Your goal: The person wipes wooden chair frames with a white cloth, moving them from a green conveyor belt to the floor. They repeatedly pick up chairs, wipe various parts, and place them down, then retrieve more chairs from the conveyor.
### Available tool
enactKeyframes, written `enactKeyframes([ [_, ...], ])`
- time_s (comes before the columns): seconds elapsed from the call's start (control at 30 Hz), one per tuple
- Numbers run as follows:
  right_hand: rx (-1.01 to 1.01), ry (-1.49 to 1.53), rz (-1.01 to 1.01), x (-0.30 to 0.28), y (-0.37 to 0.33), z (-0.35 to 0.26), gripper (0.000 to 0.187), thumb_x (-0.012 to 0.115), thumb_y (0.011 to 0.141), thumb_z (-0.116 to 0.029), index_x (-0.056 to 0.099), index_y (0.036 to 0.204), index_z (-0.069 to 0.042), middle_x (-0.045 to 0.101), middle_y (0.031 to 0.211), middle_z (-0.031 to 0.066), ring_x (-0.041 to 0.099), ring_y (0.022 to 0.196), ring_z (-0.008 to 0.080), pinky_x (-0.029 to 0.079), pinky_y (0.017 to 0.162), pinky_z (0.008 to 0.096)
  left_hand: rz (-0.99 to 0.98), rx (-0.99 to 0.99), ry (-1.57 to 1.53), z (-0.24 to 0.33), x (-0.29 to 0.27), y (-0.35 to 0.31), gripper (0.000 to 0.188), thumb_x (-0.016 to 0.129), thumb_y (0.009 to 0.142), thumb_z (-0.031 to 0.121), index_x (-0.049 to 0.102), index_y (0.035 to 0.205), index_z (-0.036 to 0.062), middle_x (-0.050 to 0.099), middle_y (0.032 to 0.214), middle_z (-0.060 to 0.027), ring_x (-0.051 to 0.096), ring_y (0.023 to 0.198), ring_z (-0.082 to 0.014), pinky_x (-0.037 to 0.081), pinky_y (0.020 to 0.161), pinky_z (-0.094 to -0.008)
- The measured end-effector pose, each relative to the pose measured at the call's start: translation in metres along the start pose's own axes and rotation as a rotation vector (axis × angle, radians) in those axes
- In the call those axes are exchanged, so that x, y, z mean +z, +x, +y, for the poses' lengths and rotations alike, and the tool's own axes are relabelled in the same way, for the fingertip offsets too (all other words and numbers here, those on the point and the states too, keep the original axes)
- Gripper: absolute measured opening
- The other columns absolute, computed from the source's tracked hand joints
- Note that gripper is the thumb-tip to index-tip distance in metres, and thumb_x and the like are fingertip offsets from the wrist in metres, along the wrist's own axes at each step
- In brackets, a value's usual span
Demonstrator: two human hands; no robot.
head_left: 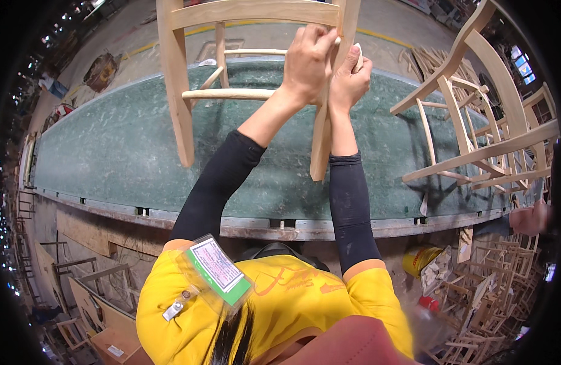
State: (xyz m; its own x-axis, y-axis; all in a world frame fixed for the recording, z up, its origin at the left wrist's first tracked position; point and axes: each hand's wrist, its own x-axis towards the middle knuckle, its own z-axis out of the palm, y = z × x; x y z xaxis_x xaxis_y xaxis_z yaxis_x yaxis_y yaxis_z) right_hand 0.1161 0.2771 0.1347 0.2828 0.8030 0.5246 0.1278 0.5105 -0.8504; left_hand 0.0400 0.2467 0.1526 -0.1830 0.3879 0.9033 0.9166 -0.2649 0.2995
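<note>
A bare pale wooden chair frame (178, 91) stands on a green-topped workbench (110, 152). Its right leg (320, 146) is between my two hands. My left hand (306, 66) is closed against that leg, just below the curved upper rail (256, 15). Whatever its fingertips pinch is too small to name. On the leg's outer side my right hand (350, 82) is closed with the thumb raised. A small pale piece shows by its thumb, and I cannot make out what it is.
More wooden chair frames (463, 121) stand on the bench at the right. Another person's hand (530, 219) is by the right end. A yellow bucket (419, 260) sits below the bench edge. Stacked wooden frames (493, 304) fill the lower right.
</note>
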Motion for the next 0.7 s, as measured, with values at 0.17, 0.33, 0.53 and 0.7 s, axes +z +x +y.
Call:
enactKeyframes([
  [0.17, 0.019, -0.058, 0.014, 0.005, 0.005, 0.006, 0.048, 0.051, 0.094, -0.048, 0.055, 0.085, -0.001, 0.066, 0.071, 0.0164, 0.067, 0.067, 0.0288, 0.05, 0.058, 0.0399, 0.177, -0.042, -0.135, -0.002, -0.013, 0.028, 0.027, 0.063, 0.081, -0.001, 0.067, 0.107, 0.0068, 0.057, 0.094, -0.0115, 0.058, 0.085, -0.0268, 0.047, 0.075, -0.0353],
  [0.33, 0.026, -0.058, 0.007, 0.008, 0.01, 0.007, 0.053, 0.05, 0.093, -0.052, 0.059, 0.088, 0.0, 0.067, 0.075, 0.0174, 0.066, 0.071, 0.0308, 0.05, 0.064, 0.0404, 0.092, 0.15, 0.045, -0.018, 0.018, 0.039, 0.029, 0.065, 0.082, 0.007, 0.064, 0.11, 0.0029, 0.056, 0.098, -0.0125, 0.055, 0.094, -0.0293, 0.049, 0.077, -0.0378],
  [0.53, -0.012, -0.092, 0.042, 0.007, 0.016, 0.01, 0.051, 0.05, 0.094, -0.05, 0.056, 0.087, 0.0, 0.066, 0.074, 0.0193, 0.067, 0.071, 0.0354, 0.05, 0.061, 0.0433, -0.088, -0.04, -0.089, -0.014, -0.013, -0.004, 0.025, 0.061, 0.083, 0.003, 0.065, 0.108, 0.0028, 0.056, 0.096, -0.0129, 0.057, 0.092, -0.0294, 0.049, 0.078, -0.0379],
  [0.7, -0.006, -0.139, 0.043, 0.011, 0.015, 0.015, 0.05, 0.05, 0.093, -0.051, 0.057, 0.087, -0.001, 0.067, 0.076, 0.0193, 0.067, 0.071, 0.0352, 0.05, 0.062, 0.0442, 0.112, 0.029, -0.04, -0.022, 0.008, 0.058, 0.024, 0.063, 0.085, 0.009, 0.064, 0.109, 0.0039, 0.058, 0.099, -0.0148, 0.058, 0.089, -0.0308, 0.049, 0.077, -0.0395],
])
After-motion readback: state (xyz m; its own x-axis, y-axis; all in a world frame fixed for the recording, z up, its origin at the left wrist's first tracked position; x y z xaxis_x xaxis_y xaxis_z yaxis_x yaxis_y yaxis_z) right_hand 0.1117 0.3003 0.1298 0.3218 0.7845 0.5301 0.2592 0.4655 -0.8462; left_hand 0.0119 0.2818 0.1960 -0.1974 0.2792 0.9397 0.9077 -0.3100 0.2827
